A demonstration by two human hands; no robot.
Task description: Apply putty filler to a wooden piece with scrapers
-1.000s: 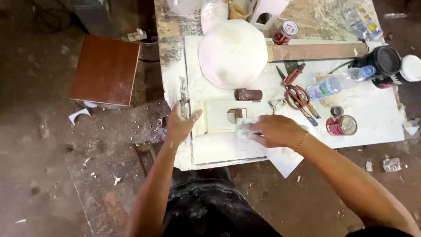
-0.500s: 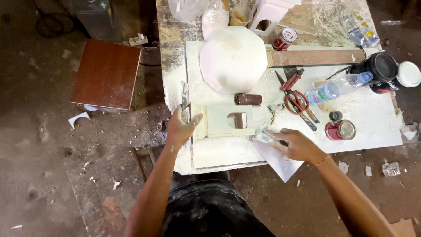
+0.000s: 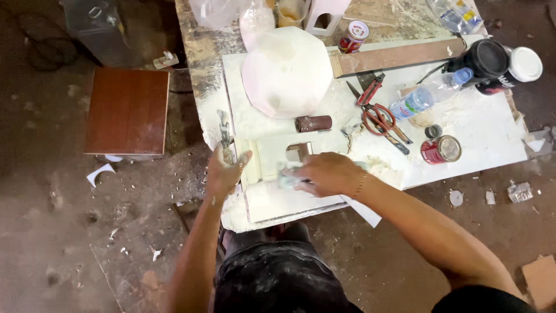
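Note:
My left hand (image 3: 225, 171) rests on the left edge of a flat white panel (image 3: 277, 200) that lies at the front of a dusty white workbench (image 3: 480, 130), fingers spread along the edge. My right hand (image 3: 324, 173) presses a small pale pad (image 3: 287, 176), which looks like a cloth or sanding sponge, onto the panel's top face. A small brown block (image 3: 299, 152) sits on the panel just beyond my right hand.
On the bench stand a large white octagonal piece (image 3: 285, 72), a brown roll (image 3: 313, 123), red-handled scissors (image 3: 379, 116), a plastic bottle (image 3: 430, 94), a red tin (image 3: 440, 149), a long wooden strip (image 3: 399, 56) and a black jar (image 3: 485, 58). A brown board (image 3: 128, 111) sits on the floor at left.
My right hand slid right along the panel, then came back left with the pad. My left hand stayed on the panel's left edge.

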